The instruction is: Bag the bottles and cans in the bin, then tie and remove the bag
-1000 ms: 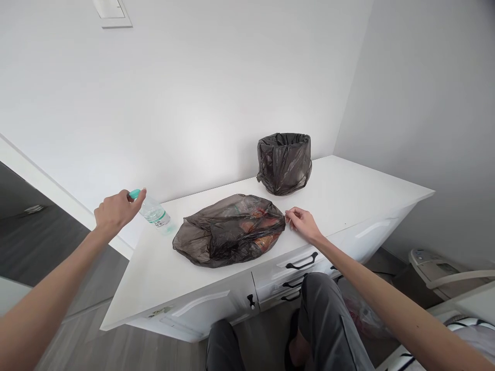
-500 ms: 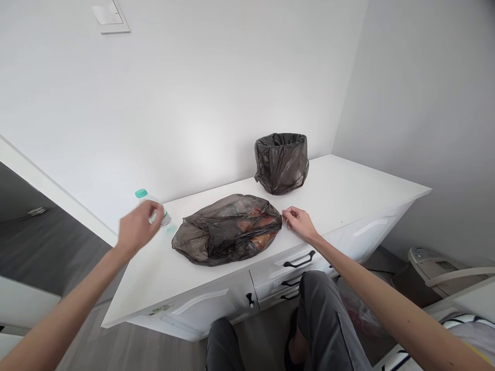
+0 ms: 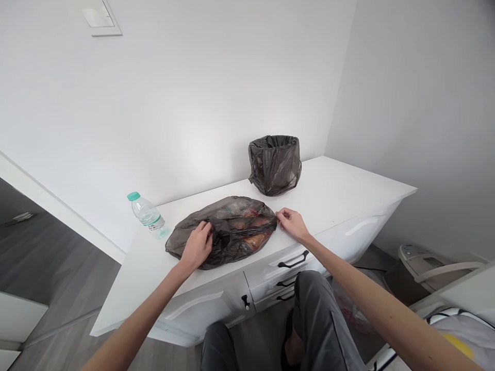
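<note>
A dark, see-through garbage bag (image 3: pixel 235 242) lies on its side across the white cabinet top, with orange and reddish packaging showing through its right half. My left hand (image 3: pixel 198 245) rests on the bag's left half, its fingers curled into the dark, bunched plastic. At the right end of the bag, my right hand (image 3: pixel 292 224) pinches the edge between thumb and fingertips. What lies under the left fingertips is hidden.
A clear water bottle (image 3: pixel 149 214) with a green cap stands at the left rear, by the wall. Behind the bag is a bin (image 3: pixel 275 167) lined with a dark bag. Black drawer handles (image 3: pixel 293 260) stick out at the front. A grey appliance (image 3: pixel 421 263) stands at right.
My left hand has come from beside the bottle rightward and down onto the bag. The right hand stays at the bag's right end. The view has shifted slightly.
</note>
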Motion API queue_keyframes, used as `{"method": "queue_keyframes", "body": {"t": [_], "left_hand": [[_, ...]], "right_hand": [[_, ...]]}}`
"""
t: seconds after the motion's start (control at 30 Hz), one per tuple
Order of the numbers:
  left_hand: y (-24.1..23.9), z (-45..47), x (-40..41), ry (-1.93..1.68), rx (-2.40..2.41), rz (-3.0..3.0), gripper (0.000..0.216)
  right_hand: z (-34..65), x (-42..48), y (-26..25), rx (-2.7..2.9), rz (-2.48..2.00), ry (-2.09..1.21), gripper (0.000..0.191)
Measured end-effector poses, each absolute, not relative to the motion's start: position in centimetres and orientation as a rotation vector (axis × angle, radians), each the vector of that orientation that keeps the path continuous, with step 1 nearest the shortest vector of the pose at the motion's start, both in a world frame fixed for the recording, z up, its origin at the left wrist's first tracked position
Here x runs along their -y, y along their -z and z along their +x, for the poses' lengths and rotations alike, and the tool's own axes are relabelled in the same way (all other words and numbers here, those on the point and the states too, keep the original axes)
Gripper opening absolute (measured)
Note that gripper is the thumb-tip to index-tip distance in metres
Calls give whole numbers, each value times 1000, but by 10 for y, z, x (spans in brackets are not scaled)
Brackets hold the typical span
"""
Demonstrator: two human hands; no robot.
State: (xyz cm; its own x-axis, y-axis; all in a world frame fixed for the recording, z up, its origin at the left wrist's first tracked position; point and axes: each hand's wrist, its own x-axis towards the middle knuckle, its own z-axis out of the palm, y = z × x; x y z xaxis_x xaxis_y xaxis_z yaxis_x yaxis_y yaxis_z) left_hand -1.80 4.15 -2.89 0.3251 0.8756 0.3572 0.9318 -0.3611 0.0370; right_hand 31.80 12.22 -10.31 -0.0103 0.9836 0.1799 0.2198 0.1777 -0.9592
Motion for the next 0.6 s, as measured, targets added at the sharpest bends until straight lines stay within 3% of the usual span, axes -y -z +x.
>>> {"method": "queue_keyframes", "body": {"t": [0.6], "left_hand": [[48,-65,-100,157,1796,-2228,11]], "right_hand": [[317,-123,102,1450,-1245,-939,24]]}}
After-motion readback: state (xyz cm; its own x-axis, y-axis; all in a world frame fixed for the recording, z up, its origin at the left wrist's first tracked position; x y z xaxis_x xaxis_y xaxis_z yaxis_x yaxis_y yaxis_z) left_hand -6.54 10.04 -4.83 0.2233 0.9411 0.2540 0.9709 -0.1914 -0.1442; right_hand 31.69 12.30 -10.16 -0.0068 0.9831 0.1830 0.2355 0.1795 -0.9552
